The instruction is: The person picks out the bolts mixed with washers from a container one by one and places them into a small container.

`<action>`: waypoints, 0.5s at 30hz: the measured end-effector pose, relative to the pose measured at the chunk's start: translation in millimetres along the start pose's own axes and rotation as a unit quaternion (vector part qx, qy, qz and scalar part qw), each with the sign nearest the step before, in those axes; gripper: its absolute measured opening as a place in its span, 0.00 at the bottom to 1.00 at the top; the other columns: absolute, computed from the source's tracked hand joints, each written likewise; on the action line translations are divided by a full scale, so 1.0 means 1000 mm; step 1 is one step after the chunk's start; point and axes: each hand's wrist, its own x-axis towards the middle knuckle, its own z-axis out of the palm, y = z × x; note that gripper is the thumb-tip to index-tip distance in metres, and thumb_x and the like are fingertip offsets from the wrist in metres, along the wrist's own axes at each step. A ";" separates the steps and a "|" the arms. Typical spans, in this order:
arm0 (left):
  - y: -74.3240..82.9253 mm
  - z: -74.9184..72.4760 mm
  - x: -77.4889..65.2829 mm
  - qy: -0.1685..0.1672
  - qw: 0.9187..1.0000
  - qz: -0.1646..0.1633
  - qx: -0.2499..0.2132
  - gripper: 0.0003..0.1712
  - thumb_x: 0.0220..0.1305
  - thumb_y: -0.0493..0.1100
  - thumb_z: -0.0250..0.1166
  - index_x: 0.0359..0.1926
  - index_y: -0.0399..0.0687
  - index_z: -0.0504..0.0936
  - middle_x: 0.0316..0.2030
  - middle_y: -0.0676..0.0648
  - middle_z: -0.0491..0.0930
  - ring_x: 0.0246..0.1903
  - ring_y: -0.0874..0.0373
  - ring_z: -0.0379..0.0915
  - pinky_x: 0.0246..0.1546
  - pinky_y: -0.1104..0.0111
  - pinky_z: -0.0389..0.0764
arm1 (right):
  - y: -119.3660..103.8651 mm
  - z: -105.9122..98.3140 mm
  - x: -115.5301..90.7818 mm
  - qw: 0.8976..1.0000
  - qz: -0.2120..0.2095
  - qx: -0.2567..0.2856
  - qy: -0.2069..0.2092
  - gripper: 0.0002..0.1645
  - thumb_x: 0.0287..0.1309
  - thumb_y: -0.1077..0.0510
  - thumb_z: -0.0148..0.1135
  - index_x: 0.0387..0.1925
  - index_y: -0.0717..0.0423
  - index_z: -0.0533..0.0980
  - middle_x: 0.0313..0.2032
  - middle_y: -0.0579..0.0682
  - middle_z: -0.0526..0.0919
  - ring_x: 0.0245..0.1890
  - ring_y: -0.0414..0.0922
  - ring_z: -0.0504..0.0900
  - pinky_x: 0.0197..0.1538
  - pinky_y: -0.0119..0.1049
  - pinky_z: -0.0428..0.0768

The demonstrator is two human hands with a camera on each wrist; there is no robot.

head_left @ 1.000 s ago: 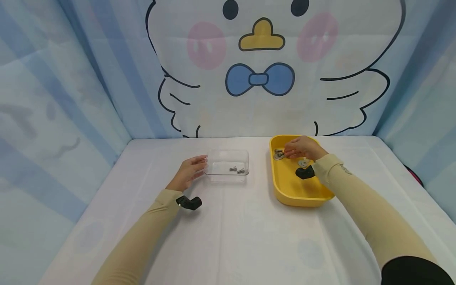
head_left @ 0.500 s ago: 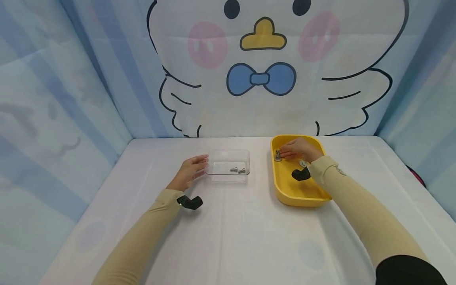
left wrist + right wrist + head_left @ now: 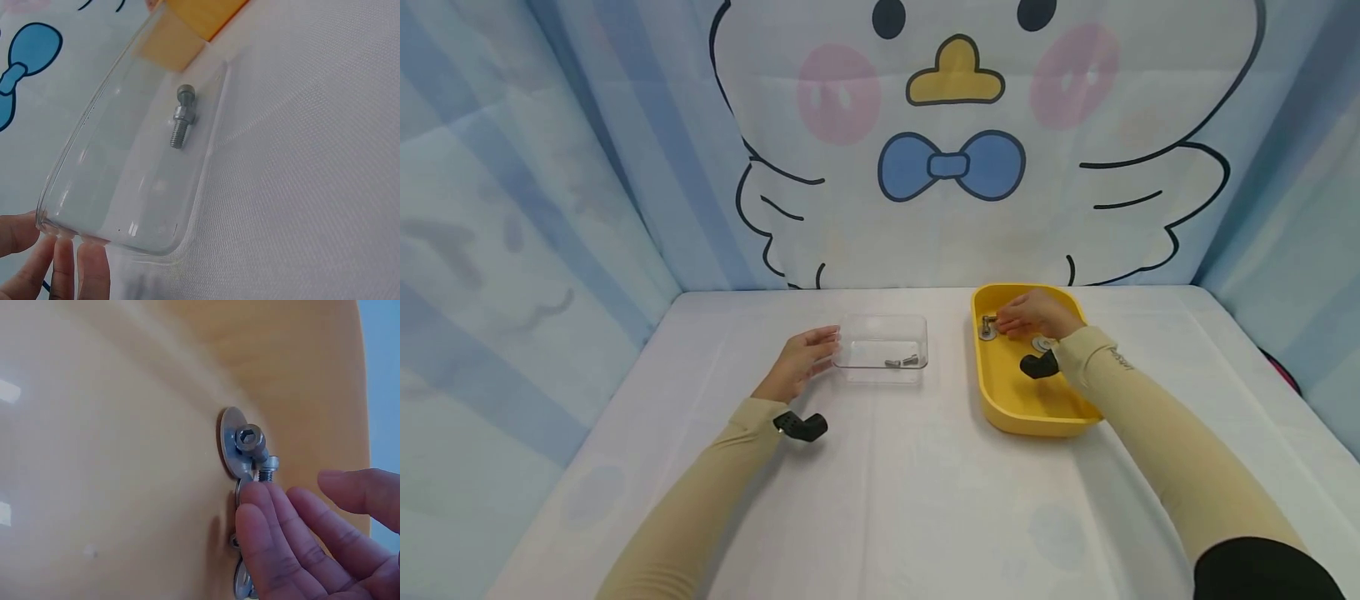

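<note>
My left hand [image 3: 799, 362] touches the left end of a clear plastic box [image 3: 880, 343] with nearly straight fingertips [image 3: 94, 256]. Inside that box lie two metal socket-head bolts [image 3: 911, 360], which overlap in the left wrist view. My right hand [image 3: 1037, 312] reaches into the far part of a yellow tray [image 3: 1015, 408]. Its fingertips are close beside a bolt [image 3: 251, 439] that leans over a flat washer [image 3: 231, 428], with a second bolt [image 3: 269, 464] behind; whether they touch is unclear. The thumb stands apart from the fingers. More hardware is partly hidden by the hand.
Another washer [image 3: 1042, 343] lies in the tray under the right wrist. Both containers stand on a white cloth [image 3: 880, 483], the box left of the tray. A cartoon-printed curtain [image 3: 940, 233] hangs behind the table.
My right hand went left toward the tray's wall, then drew back slightly right. The bolts beside it shifted. One bolt in the clear box has turned a little. The left hand stays put.
</note>
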 end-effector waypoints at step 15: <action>0.002 0.001 -0.001 0.009 1.000 -0.012 -0.006 0.27 0.65 0.34 0.57 0.65 0.45 0.68 0.64 0.44 0.67 0.63 0.52 0.63 0.66 0.58 0.66 | 0.003 -0.003 0.005 0.992 0.038 0.112 -0.030 0.25 0.66 0.66 0.49 0.61 0.76 0.63 0.27 0.47 0.84 0.33 0.42 0.85 0.54 0.38 0.80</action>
